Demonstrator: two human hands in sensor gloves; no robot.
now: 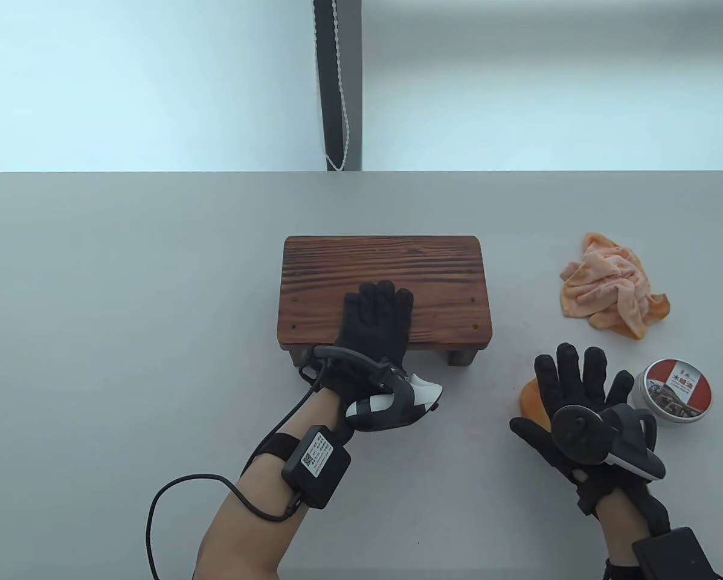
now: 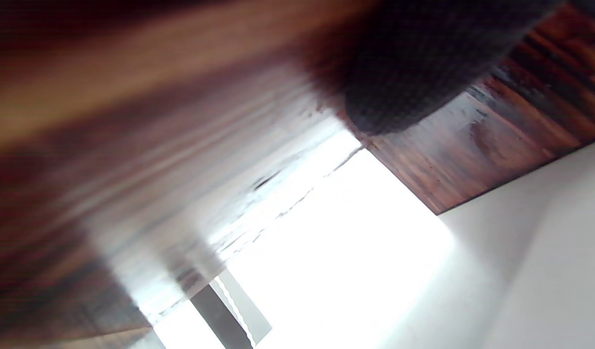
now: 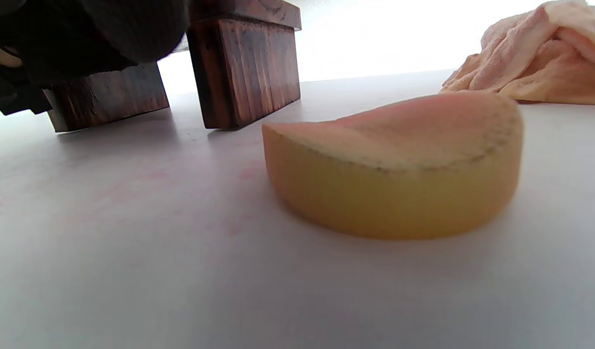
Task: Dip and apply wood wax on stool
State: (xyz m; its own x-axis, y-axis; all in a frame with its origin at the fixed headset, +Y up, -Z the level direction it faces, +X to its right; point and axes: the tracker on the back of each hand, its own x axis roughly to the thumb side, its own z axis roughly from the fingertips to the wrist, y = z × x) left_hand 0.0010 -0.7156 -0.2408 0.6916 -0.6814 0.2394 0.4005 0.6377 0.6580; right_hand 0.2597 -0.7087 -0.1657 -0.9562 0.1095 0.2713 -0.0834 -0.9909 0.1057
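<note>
Mostly hidden sponge point(image 1: 529, 400) under spread right hand point(image 1: 572, 402); left hand point(image 1: 373, 323) flat on stool point(image 1: 433, 266).

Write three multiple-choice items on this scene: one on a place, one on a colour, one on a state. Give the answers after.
1. Where does the left hand rest?
A. on the stool top
B. on the tin
C. on the cloth

2. What colour is the crumpled cloth?
A. blue
B. peach-orange
C. green

3. What state is the wax tin in?
A. lid on
C. tipped over
B. lid off

Answers: 1 A, the glove lies flat on the wood near its front edge. 2 B, the table view shows it. 3 A, the printed lid covers it, beside the right hand, which is spread over the sponge.
</note>
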